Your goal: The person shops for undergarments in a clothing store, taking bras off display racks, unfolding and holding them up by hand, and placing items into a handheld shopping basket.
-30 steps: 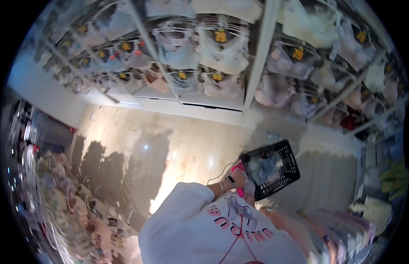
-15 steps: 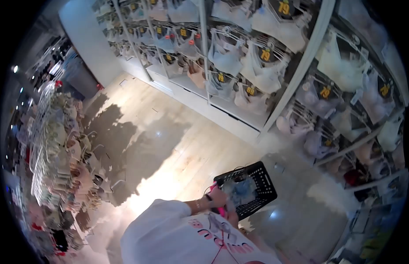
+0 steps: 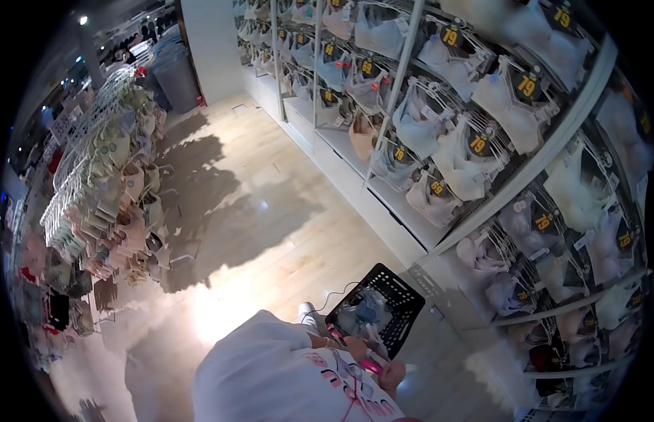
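Observation:
A black perforated shopping basket hangs tilted in front of my body. Its pink handle runs between my hands. My left hand is closed around the handle's middle. Against the lower end of the handle is my right hand, fingers curled, its grip partly hidden. Inside the basket lie pale blue and greyish items, some in clear plastic; their kind cannot be made out. A thin dark cord loops out from the basket's near side.
Bras with yellow-numbered tags hang in rows on the wall racks to the right. A freestanding rack of light garments on hangers stands at the left. Pale wood floor runs between them. A grey bin stands far back.
The view has turned right, so the racks have shifted. A white shoe now shows beside the basket. My right hand has come further out from behind my shirt front.

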Demonstrator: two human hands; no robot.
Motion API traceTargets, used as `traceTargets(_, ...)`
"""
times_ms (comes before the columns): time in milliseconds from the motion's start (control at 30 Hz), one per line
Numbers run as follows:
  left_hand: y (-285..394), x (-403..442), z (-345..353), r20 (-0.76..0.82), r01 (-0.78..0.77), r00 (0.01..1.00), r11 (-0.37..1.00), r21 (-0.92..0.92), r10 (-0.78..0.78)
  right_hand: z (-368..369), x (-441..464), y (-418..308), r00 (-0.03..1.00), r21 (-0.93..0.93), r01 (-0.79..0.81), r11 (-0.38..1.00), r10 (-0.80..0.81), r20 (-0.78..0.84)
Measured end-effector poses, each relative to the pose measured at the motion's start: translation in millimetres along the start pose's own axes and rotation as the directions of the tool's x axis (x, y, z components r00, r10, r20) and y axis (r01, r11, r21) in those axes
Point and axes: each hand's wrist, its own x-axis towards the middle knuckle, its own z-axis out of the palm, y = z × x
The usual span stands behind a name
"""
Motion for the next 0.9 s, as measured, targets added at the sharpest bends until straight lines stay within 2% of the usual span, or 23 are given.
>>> traceTargets(67, 3, 9, 0, -0.020, 0.035, 0.999, 0.998, -0.048, -0.036, -6, 5, 23, 0.999, -0.059, -0.034, 0.998, 0.033, -0.011)
traceTargets(167, 6, 18, -5, -0.063, 0.094, 0.993, 0.989, -0.114, -0.101, -5, 25, 47, 0.950, 0.113, -0.311, 0.944, 0.308, 0.047)
traceTargets(233, 6, 26, -7, -0.085, 0.122, 0.987, 0.982, -0.148, -0.135, -6, 50, 54, 0.889, 0.097, -0.441, 0.892, 0.418, 0.187)
traceTargets(300, 3, 34, -14, -0.106, 0.137, 0.982, 0.975, -0.176, -0.157, -2, 74, 63, 0.783, 0.097, -0.573, 0.814, 0.509, 0.358)
traceTargets(533, -5, 47, -37, -0.174, 0.216, 0.946, 0.930, -0.298, -0.275, 29, 138, 93, 0.735, 0.211, -0.648, 0.732, 0.528, 0.426)
traceTargets(633, -13, 55, -48, -0.206, 0.236, 0.927, 0.913, -0.334, -0.315, 39, 169, 93, 0.765, 0.192, -0.610, 0.769, 0.508, 0.397)
traceTargets(733, -29, 54, -63, -0.242, 0.260, 0.899, 0.889, -0.378, -0.366, 58, 189, 104, 0.725, 0.234, -0.658, 0.716, 0.517, 0.455)
traceTargets(833, -42, 51, -77, -0.263, 0.279, 0.872, 0.862, -0.424, -0.412, 74, 194, 109, 0.759, 0.359, -0.641, 0.678, 0.493, 0.425)
traceTargets(900, -50, 52, -86, -0.278, 0.289, 0.854, 0.844, -0.452, -0.441, 89, 208, 107, 0.753, 0.288, -0.645, 0.708, 0.525, 0.396)
